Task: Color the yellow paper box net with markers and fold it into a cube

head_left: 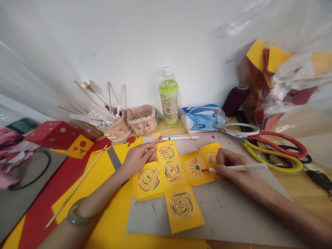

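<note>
My right hand (230, 164) is closed around a white-barrelled red marker (238, 167). Its red tip meets the yellow cross-shaped paper cutout (190, 197), at a flower with a green centre and red and purple rays. Rings of coloured strokes fill several other squares of the cutout. Beside its upper left edge rests my left hand (138, 159), fingers curled together; a small pale thing shows at the fingertips, too little of it to name. A second white marker (180, 138) with a green band lies just behind the cutout.
Grey board (228, 214) lies under the cutout. To the right are scissors (275, 141); behind stand a green drink bottle (168, 100), a tissue pack (201, 119) and two small baskets (143, 121). On the left are a red paper box (52, 135) and a wooden stick (75, 188).
</note>
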Demonstrator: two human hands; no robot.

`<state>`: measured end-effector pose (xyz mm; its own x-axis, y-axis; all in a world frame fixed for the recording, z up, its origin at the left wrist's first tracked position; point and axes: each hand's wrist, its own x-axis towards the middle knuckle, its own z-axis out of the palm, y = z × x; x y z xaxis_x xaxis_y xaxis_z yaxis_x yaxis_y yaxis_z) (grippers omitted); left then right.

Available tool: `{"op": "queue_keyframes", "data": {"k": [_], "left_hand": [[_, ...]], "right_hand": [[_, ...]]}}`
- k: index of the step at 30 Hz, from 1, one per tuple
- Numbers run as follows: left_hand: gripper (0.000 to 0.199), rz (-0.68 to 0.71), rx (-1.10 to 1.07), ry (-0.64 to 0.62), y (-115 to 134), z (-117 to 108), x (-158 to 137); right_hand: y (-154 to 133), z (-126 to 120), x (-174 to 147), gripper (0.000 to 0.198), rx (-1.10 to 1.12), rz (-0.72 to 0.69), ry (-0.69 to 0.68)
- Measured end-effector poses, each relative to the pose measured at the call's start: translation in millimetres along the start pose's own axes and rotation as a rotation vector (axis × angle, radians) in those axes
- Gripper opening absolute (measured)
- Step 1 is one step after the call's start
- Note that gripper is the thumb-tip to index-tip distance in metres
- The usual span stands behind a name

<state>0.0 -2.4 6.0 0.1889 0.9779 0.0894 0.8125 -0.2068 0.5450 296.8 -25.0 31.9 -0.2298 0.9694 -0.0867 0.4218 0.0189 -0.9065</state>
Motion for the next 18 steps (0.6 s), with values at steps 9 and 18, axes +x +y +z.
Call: {"op": "queue_keyframes", "data": {"k": [9, 18], "left_hand": [[0.021, -0.008, -0.012, -0.009, -1.5, 0.8, 0.6], [0.022, -0.017, -0.011, -0.003, -2.6, 1.1, 0.2]], "right_hand": [[3.5, -0.1, -1.0, 0.024, 0.015, 0.007, -0.037], [2.1, -1.2, 0.1, 0.024, -0.017, 0.008, -0.038]]}}
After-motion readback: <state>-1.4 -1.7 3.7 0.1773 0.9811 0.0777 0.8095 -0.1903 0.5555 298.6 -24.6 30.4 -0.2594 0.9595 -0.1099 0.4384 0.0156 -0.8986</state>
